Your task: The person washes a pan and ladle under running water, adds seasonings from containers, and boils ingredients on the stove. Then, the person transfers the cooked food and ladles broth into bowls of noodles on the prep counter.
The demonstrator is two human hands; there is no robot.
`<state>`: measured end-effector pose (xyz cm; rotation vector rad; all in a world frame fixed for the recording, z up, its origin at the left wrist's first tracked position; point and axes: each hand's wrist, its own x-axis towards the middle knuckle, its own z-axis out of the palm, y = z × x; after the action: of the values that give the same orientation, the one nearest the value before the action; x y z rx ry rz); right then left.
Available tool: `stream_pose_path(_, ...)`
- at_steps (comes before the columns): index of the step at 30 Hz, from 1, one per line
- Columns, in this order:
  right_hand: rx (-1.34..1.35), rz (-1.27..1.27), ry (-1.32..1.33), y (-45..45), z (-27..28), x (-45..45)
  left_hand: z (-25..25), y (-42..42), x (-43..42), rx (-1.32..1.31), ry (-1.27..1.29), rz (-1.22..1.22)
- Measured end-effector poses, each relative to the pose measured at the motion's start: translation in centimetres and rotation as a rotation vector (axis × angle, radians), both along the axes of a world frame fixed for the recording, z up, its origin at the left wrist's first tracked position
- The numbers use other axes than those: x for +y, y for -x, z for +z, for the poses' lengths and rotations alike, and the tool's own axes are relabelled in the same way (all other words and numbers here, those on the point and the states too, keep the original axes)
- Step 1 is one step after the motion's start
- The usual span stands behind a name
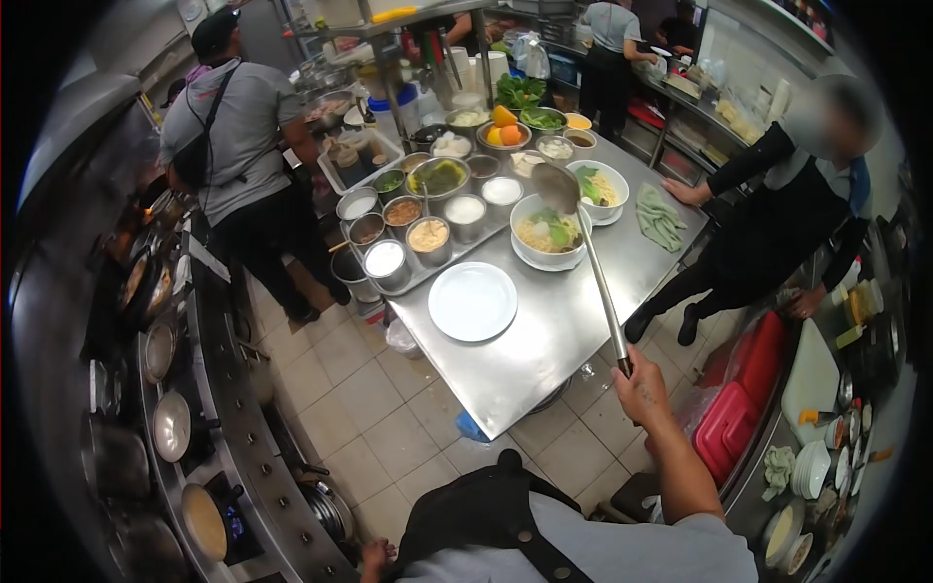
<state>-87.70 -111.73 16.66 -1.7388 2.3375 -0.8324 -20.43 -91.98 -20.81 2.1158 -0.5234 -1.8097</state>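
Observation:
My right hand point(641, 391) is closed round the end of a long-handled ladle point(604, 291). The ladle's round metal head point(556, 188) hangs over the rim area of two white bowls. In the nearer bowl point(546, 260) are noodles with green leaves, and it stands on a white saucer. A second bowl point(614, 214) just behind it has similar contents. Left of them lies a bare white plate point(472, 302). At the bottom edge, low beside my body, my left hand point(377, 558) shows only in part; its fingers are too small and cut off to read.
A steel table point(486, 379) carries several metal containers of sauces and toppings, oranges point(505, 131) and a green cloth point(661, 218). One person point(228, 146) stands at the left, another point(777, 214) at the right. Pans point(204, 522) sit on the stove at left. Red lids point(727, 428) lie right.

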Motion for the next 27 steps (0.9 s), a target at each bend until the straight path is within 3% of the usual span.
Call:
stream_pose_path(2,-0.889,-0.021,-0.122,-1.1,0.3,-0.5,1.2,0.3,-0.9,-0.052,0.008,0.020)
stream_pose_path(3,-0.881,-0.001,-0.123,-1.6,0.5,-0.7,1.6,0.4,-1.1,-0.059,0.017,0.032)
stream_pose_path(6,-1.270,-0.010,0.005,-3.8,2.0,-0.2,2.5,0.9,-0.3,-0.066,0.026,0.062)
stream_pose_path(11,-1.498,0.266,-0.014,-10.6,3.2,0.8,1.8,0.7,2.4,-0.071,0.006,0.058)
stream_pose_path(13,-1.526,0.360,-0.112,-15.2,5.2,1.0,7.0,1.4,3.0,-0.184,0.039,-0.061)
stream_pose_path(16,-1.589,0.509,-0.321,-22.8,7.1,0.5,2.5,-1.3,5.8,-0.215,0.121,-0.154)
stream_pose_path(18,-1.639,0.636,-0.494,-28.3,8.0,0.4,-1.7,-3.3,7.4,-0.322,0.198,-0.380)
stream_pose_path(21,-1.649,0.790,-0.759,-36.1,7.3,-0.1,-5.9,-5.4,9.1,-0.584,0.431,-0.909)
stream_pose_path(23,-1.650,0.865,-0.895,-41.3,7.1,0.1,-7.2,-6.9,10.3,-0.676,0.619,-0.798)
stream_pose_path(26,-1.560,0.973,-0.996,-47.7,6.5,0.1,-4.9,-9.2,14.0,-0.393,0.303,-0.468)
stream_pose_path(27,-1.520,1.006,-1.031,-49.7,6.6,0.2,-1.2,-8.0,15.1,-0.342,0.267,-0.388)
